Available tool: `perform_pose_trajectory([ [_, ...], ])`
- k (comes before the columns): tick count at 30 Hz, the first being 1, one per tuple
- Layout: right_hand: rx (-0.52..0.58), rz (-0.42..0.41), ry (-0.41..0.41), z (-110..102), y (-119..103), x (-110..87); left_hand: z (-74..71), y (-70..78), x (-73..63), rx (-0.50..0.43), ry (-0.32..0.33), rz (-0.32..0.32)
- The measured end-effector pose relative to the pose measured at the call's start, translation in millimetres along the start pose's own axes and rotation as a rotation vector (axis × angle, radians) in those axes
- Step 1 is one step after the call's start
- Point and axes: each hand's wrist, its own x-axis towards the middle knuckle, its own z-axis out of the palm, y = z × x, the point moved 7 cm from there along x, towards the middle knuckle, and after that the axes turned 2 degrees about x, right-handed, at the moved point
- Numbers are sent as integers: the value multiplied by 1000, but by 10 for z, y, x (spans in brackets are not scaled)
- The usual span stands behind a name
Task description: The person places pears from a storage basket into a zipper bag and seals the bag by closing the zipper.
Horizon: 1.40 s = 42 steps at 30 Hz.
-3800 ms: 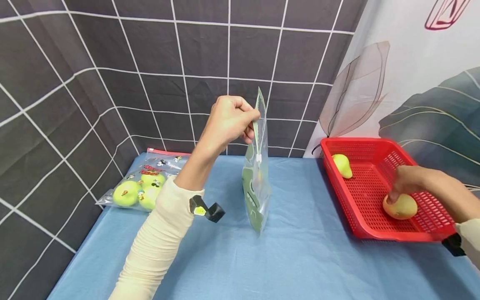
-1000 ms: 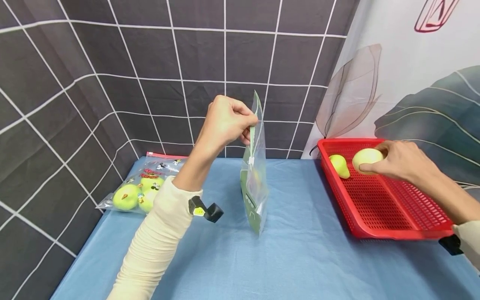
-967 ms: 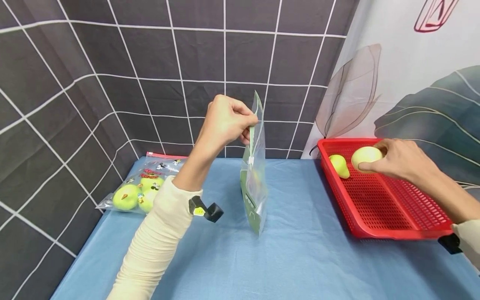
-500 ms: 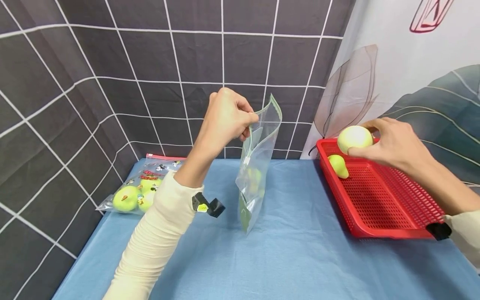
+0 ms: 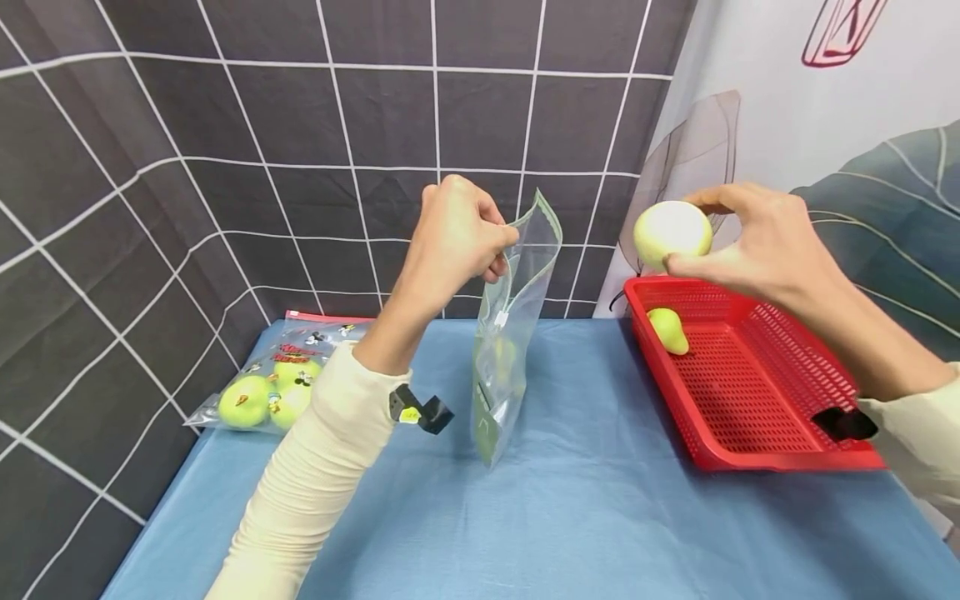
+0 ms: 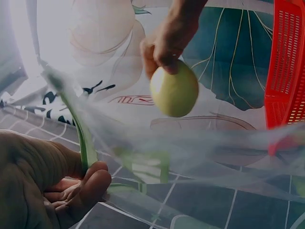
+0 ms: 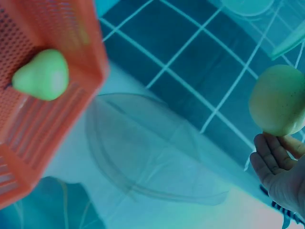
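Note:
My left hand pinches the top edge of a clear zip bag with green trim and a white slider. The bag hangs upright with its mouth parted, and a yellowish-green shape shows through its lower half. My right hand holds a round, pale yellow fruit between thumb and fingers, raised above the basket's back left corner. The right wrist view shows fine speckles on this fruit. A small green pear lies in the red basket, against its left wall.
Another clear zip bag with a red top and cartoon prints lies at the back left, several yellow-green round fruits inside. A blue cloth covers the table. Dark tile-patterned curtain stands close behind.
My right hand has taken the yellow fruit from the basket and lifted it up and leftward. The bag's mouth has spread and its top right corner swung outward; my left hand stays nearly in place.

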Motion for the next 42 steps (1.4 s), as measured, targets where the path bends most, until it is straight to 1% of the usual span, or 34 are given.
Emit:
perform_pose_trajectory([
  [7, 93, -71, 64, -19, -321, 52, 49, -4, 13, -41, -11, -30],
  [13, 126, -145, 86, 1, -620, 202, 10, -28, 8, -27, 2, -32],
  [17, 151, -155, 90, 8, -772, 291, 5, -37, 7, -23, 1, -31],
  [20, 171, -143, 86, 31, -858, 337, 10, -39, 7, -19, -1, -35],
  [26, 227, -112, 50, 120, -966, 423, 36, -29, 15, -27, -9, -32],
  [31, 257, -121, 24, 216, -1051, 508, 34, -26, 11, -37, -11, -21],
  [35, 245, -137, -1, 295, -1097, 549, 35, -32, 11, -55, -16, -17],
  [39, 218, -159, -48, 369, -1113, 545, 34, -48, 11, -70, -19, -24],
  [42, 199, -169, -90, 412, -1113, 531, 36, -54, 19, -57, -18, -19],
])
